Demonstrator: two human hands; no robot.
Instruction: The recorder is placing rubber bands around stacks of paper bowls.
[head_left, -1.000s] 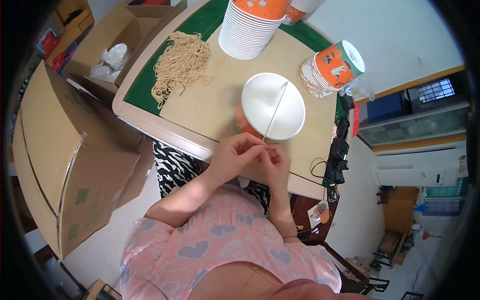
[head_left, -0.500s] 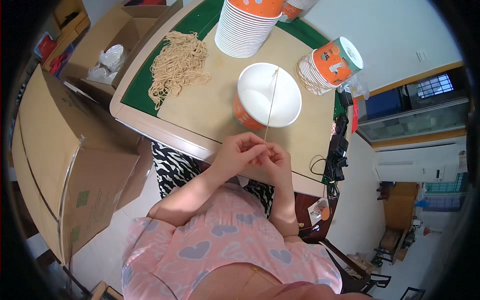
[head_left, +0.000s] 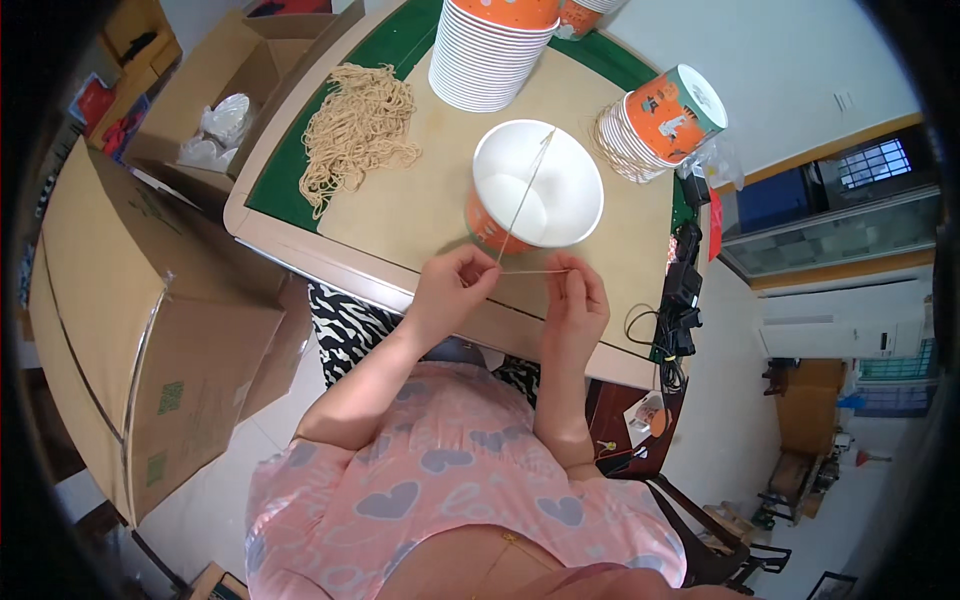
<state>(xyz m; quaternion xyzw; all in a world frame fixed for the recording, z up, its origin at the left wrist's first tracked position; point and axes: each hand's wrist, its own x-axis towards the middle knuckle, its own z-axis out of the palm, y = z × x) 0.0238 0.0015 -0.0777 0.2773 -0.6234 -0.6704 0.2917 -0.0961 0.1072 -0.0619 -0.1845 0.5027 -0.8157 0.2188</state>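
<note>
My left hand (head_left: 453, 293) pinches a thin tan string (head_left: 523, 196) at the table's front edge. From there the string runs taut across the mouth of a white-lined paper tub (head_left: 487, 223) to its far rim. A short length also stretches sideways to my right hand (head_left: 577, 303), whose fingertips are closed on it. The tub stands upright just beyond my hands, orange on its outside. At its far rim the string seems knotted or looped, too small to tell. A tangled heap of the same string (head_left: 357, 130) lies to the left.
Behind the tub rises a tall stack of paper tubs (head_left: 490, 58). Another stack (head_left: 668, 112), with string loops around it, lies tilted at the right. Black power adapters (head_left: 683, 285) and cables line the table's right edge. Large cardboard boxes (head_left: 190, 350) stand left of the table.
My hands have parted from being together; the right moved rightward and the left slightly left. A length of string now spans between them, and the long strand slants more to the left.
</note>
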